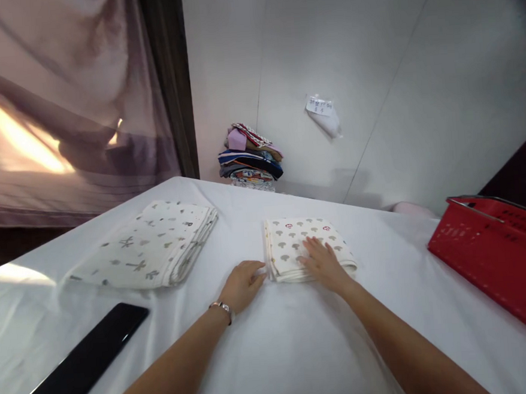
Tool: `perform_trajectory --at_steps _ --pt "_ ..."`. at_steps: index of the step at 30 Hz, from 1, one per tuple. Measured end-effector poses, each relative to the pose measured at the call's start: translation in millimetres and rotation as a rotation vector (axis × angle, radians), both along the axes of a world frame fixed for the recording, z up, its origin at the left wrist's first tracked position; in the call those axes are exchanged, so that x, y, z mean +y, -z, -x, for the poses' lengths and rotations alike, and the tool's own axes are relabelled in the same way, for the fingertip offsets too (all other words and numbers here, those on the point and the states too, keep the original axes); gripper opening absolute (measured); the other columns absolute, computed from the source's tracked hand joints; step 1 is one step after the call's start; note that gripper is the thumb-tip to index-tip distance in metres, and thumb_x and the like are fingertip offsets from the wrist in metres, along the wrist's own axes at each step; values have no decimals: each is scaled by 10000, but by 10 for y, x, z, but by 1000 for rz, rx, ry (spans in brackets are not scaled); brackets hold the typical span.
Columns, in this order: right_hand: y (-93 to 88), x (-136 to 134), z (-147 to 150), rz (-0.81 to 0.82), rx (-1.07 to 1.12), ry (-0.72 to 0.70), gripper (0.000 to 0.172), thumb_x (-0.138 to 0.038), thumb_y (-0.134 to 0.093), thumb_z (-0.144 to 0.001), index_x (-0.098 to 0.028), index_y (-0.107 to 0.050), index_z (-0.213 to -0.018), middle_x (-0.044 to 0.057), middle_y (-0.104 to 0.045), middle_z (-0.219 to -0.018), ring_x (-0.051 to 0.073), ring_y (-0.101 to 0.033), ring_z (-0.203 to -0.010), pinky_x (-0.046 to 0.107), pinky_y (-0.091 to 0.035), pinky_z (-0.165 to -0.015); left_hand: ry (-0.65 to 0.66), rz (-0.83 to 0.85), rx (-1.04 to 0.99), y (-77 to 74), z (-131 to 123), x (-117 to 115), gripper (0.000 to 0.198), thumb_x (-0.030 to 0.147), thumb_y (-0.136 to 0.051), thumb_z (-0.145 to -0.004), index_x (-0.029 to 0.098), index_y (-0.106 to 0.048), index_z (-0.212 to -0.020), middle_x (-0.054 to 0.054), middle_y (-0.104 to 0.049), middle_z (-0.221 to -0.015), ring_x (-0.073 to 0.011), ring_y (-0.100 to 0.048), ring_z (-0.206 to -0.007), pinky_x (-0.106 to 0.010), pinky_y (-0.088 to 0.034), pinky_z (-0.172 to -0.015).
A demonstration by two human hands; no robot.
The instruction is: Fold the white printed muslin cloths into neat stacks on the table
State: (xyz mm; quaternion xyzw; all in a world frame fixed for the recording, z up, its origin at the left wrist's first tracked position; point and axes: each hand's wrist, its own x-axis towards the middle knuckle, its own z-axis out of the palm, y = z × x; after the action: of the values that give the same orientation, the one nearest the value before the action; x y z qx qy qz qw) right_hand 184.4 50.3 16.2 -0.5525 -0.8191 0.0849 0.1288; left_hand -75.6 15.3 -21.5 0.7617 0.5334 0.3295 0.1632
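Observation:
A folded white cloth [288, 243] printed with grey-brown mushrooms and a few red marks lies flat on the white-covered table. My right hand [324, 263] rests on top of it near its front right, palm down with the fingers spread. Beside the cloth's left front corner is my left hand [244, 284], a bracelet on its wrist. Its fingers curve toward the folded edge, thumb apart from them, and I see nothing between them. Whether its fingertips touch the cloth I cannot tell.
A larger folded cloth with small prints [153, 243] lies to the left, a long black object [77, 369] in front of it. On the right stands a red basket [501, 258]. Beyond the far edge are stacked fabrics [251, 159] against a wall bearing a taped label [322, 110].

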Motion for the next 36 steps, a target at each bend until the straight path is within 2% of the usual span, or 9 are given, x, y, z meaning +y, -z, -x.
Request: perform_trajectory --at_steps 5,8,13,16,20,24,26,31,36 --pt "117 138 -926 133 345 501 560 -406 -471 -828 -153 -406 -1323 107 -393 -1376 244 -327 -1279 382 -244 -1052 -97 -9 145 -40 -34 41 363 450 -424 -834 205 -630 -1006 -67 -607 -1138 -227 -500 -1094 -386 -360 -949" --pt "145 180 -1185 294 526 616 629 -486 -447 -826 -130 -379 -1339 112 -523 -1256 215 -532 -1084 314 -411 -918 -131 92 234 -140 -98 68 427 505 -345 -851 216 -654 -907 -66 -632 -1078 -248 -518 -1062 -388 -366 -913" --pt "137 339 -1164 413 603 647 671 -494 -533 -773 -126 -403 -1319 142 -550 -1218 182 -610 -882 248 -487 -667 -191 358 121 -330 -307 171 497 550 -323 -836 180 -624 -975 -100 -648 -1008 -235 -585 -944 -334 -410 -833" --pt "106 444 -1114 469 588 653 611 -498 -622 -693 -138 -546 -1181 149 -590 -1149 209 -612 -833 260 -478 -604 -298 526 -116 -343 -460 268 561 532 -462 -776 148 -500 -1183 -108 -640 -1030 -211 -609 -881 -305 -452 -766" --pt "37 502 -1101 532 588 645 524 -518 -658 -639 -108 -634 -964 161 -640 -992 223 -613 -762 278 -473 -549 -414 688 -370 -323 -589 373 596 468 -566 -724 113 -456 -1189 -108 -653 -912 -165 -611 -702 -248 -474 -546" --pt "-33 463 -1076 553 638 634 533 -503 -682 -623 -117 -611 -985 162 -629 -1014 208 -607 -765 262 -470 -539 -438 741 -389 -356 -644 403 410 490 -581 -704 101 -590 -836 -70 -616 -624 -150 -565 -536 -238 -435 -455" --pt "-61 423 -1051 565 690 610 551 -485 -681 -637 -139 -581 -1053 147 -625 -1042 194 -604 -778 254 -473 -552 -435 741 -402 -383 -686 399 376 495 -609 -675 122 -585 -721 -74 -618 -624 -160 -573 -554 -241 -435 -454" --pt "-123 266 -996 575 834 546 557 -430 -665 -679 -181 -514 -1155 118 -608 -1105 185 -603 -818 271 -497 -593 -430 680 -437 -439 -778 396 391 435 -692 -596 135 -589 -825 -124 -659 -882 -217 -622 -746 -268 -480 -522" --pt "-107 -111 -946 575 954 494 653 -389 -622 -736 -243 -355 -1314 92 -567 -1194 180 -600 -888 262 -501 -625 -383 646 -515 -444 -579 323 351 366 -696 -609 140 -588 -854 -82 -665 -890 -186 -627 -782 -234 -501 -570"
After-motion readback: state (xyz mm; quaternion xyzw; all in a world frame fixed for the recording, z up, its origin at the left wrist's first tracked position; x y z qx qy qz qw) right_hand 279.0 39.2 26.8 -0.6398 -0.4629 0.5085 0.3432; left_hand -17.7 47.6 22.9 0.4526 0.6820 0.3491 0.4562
